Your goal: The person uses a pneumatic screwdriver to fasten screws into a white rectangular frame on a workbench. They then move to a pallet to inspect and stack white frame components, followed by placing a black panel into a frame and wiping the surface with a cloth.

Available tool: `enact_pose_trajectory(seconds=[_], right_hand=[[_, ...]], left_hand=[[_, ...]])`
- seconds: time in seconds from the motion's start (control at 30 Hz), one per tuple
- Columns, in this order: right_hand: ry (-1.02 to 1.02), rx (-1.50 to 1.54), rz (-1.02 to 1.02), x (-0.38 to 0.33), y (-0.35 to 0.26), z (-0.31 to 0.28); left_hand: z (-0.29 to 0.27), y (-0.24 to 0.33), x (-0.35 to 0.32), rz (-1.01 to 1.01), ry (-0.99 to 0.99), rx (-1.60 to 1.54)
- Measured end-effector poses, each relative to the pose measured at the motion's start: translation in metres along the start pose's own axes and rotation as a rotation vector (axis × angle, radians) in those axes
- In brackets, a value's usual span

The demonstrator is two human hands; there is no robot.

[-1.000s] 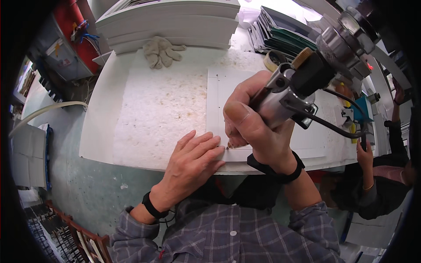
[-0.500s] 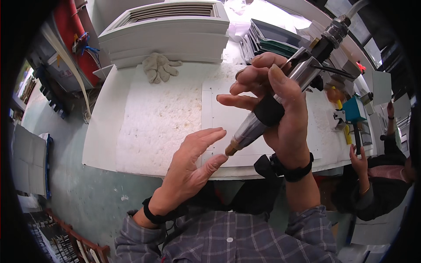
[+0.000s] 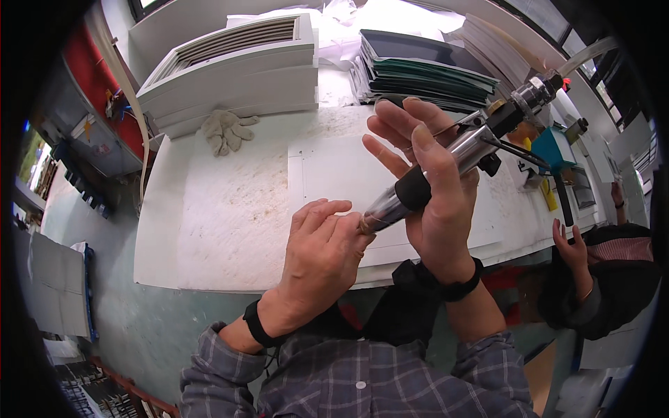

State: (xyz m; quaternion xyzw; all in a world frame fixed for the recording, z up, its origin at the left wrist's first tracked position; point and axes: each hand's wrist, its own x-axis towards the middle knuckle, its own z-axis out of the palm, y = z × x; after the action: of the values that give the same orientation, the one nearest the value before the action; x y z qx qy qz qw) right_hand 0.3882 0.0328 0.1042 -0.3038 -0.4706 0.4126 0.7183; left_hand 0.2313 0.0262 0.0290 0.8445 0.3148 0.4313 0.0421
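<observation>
A pneumatic screwdriver (image 3: 468,150), with a metal body and a black collar, slants down toward the left above the white table. My right hand (image 3: 446,216) holds it around the black collar, with the thumb along the body and the other fingers partly lifted. At the tool's lower end, my left hand (image 3: 320,251) is closed, thumb and fingers pinched around the tip. Those fingers cover the tip, so anything small between them is hidden. Below both hands lies a flat white panel (image 3: 324,174) with small holes along its edge.
A pale work glove (image 3: 226,131) lies at the table's far left, before stacked white louvred panels (image 3: 237,83). Dark green-edged sheets (image 3: 428,66) are piled at the back. A clear hose (image 3: 589,54) runs from the tool. At right are a teal box (image 3: 555,148) and another person's hand (image 3: 571,247).
My left hand has closed its fingers around the screwdriver's tip; before, they were spread beside it. The tool has tilted flatter, and the view has shifted slightly.
</observation>
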Motion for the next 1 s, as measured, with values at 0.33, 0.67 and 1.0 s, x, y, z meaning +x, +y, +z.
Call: enact_pose_trajectory(seconds=[0.33,0.67,1.0], right_hand=[[-0.231,0.171,0.034,0.03,-0.005,-0.071],[0.065,0.029,0.02,0.038,-0.016,-0.097],[0.104,-0.101,-0.081,0.067,-0.027,-0.145]], left_hand=[[0.004,0.002,0.053,-0.533,-0.609,-0.923],[0.045,0.01,0.084,-0.108,-0.544,-0.364],[0.1,-0.07,0.129,0.069,-0.609,0.002]])
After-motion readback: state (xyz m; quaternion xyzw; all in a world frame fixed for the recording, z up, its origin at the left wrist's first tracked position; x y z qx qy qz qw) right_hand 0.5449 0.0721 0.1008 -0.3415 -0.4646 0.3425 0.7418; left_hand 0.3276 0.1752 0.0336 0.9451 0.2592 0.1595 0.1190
